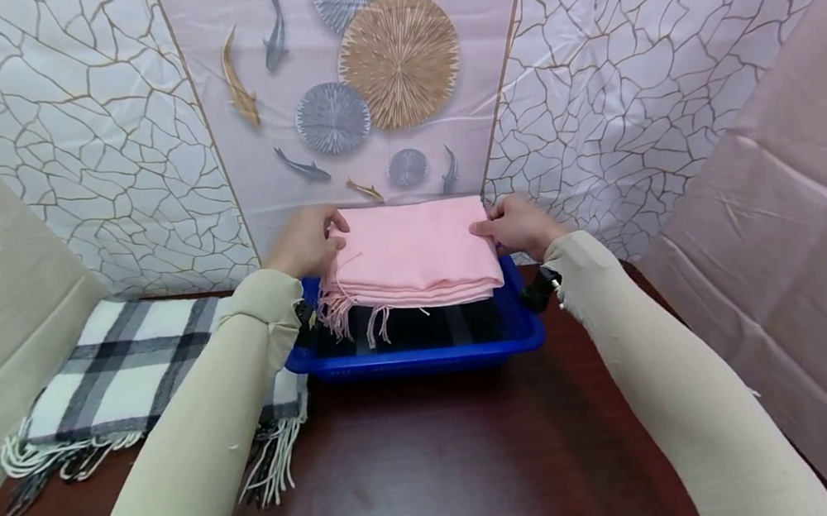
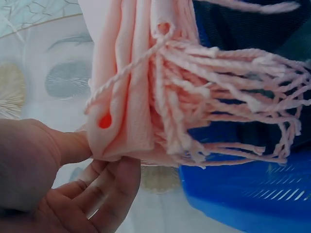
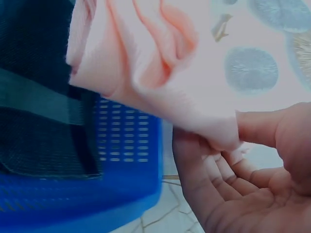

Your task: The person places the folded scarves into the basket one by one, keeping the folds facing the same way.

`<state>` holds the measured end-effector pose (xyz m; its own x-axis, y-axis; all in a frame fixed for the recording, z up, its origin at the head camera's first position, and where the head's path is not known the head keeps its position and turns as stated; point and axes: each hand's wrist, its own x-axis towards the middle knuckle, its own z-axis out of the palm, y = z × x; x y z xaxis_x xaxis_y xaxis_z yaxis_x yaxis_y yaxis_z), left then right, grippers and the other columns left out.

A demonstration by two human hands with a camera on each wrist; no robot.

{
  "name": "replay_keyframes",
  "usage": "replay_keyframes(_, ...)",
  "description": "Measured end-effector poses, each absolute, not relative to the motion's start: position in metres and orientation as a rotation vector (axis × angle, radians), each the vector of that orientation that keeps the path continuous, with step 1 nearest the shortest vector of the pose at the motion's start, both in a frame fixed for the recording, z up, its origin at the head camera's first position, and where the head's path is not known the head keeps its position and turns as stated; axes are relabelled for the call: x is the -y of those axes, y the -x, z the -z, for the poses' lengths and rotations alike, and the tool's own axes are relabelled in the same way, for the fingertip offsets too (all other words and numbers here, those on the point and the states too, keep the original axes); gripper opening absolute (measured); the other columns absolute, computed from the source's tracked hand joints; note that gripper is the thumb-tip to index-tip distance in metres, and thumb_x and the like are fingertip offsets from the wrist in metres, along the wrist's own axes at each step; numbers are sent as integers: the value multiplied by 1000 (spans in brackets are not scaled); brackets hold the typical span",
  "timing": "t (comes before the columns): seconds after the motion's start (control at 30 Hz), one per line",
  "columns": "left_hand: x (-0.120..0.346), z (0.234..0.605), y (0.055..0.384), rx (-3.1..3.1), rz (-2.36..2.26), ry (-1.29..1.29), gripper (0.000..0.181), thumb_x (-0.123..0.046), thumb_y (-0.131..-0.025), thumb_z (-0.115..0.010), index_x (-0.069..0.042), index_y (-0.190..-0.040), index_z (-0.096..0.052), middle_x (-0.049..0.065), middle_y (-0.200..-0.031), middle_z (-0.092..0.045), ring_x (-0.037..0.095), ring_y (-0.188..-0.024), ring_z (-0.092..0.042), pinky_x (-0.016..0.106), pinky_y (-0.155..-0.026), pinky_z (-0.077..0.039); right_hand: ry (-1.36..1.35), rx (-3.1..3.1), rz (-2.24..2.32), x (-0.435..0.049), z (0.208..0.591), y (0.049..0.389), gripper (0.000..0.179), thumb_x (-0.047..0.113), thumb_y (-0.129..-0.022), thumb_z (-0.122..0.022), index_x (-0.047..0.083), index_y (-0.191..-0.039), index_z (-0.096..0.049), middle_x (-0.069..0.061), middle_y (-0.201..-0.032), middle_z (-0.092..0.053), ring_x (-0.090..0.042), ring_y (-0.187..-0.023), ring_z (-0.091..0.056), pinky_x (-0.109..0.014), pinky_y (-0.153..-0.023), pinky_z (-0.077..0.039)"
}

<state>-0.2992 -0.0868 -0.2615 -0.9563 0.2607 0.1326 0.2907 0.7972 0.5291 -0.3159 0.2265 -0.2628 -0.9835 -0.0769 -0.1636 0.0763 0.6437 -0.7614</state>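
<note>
A folded pink scarf (image 1: 412, 246) with twisted fringe hangs over a blue basket (image 1: 415, 356). My left hand (image 1: 307, 242) pinches its left edge, thumb on one side and fingers on the other, as the left wrist view shows. At the opposite edge my right hand (image 1: 524, 226) pinches a corner; in the right wrist view the cloth (image 3: 209, 107) runs between thumb and fingers. Inside the basket lies a dark folded cloth (image 1: 457, 324) with a lighter stripe (image 3: 39, 99). Part of the basket's back is hidden behind the scarf.
A black, white and grey checked scarf (image 1: 138, 351) with long fringe lies on the dark red table (image 1: 433, 464), left of the basket. Patterned cloth hangings (image 1: 404, 159) stand behind it, and pale fabric walls (image 1: 771, 240) rise on both sides.
</note>
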Motion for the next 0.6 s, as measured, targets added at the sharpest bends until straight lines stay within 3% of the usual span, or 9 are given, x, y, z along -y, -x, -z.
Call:
replay_keyframes(0.2,90,272,301,2965,823,503,19,-5,-97,-60,-1,-115,-64,16,-100,-58,29,-93,-55,42,-86,-46,12,-2647,1229,-221,278,317,31,16,-103,-59,-10,-119,-64,-3,-86,-66,-7,-68,-65,-28,-69,-60)
replay_keyframes(0.4,91,281,303,3022,794,510,19,-6,-96,-62,-2,-115,-64,11,-87,-56,25,-80,-54,37,-77,-44,-25,-2604,1231,-219,291,318,23,14,-102,-61,-8,-109,-60,-6,-93,-61,-8,-70,-64,-34,-76,-62)
replay_keyframes(0.6,91,291,302,3101,768,492,18,-8,-96,-64,-3,-114,-65,9,-88,-56,23,-78,-54,33,-72,-45,-50,-2577,1150,-217,303,316,21,15,-103,-60,-5,-108,-60,-9,-101,-60,-12,-79,-66,-40,-87,-61)
